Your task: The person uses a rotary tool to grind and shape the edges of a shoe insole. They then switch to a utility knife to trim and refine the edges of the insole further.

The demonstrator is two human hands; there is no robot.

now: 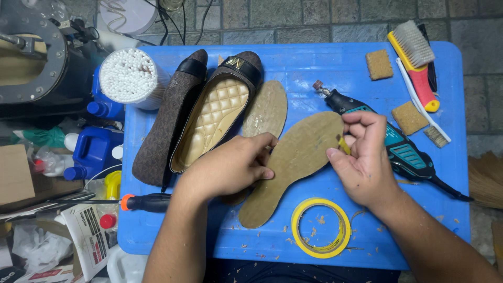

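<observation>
— Where's our insole (293, 162)?
— On the blue table (335, 68), between our hands. Our left hand (230, 167) pins its edge, fingers curled shut on it.
— And our right hand (361, 157)?
— Pinched closed on a bit of yellow tape (344, 145) at the rim. We'd best pull slowly, keeping the insole flat, beside the tape roll (320, 228).

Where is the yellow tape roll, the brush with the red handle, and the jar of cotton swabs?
Yellow tape roll (298, 220): head view, left side of the ring.
Brush (414, 44): head view, on the bristles.
Jar of cotton swabs (127, 76): head view, on the white swab tips.
</observation>
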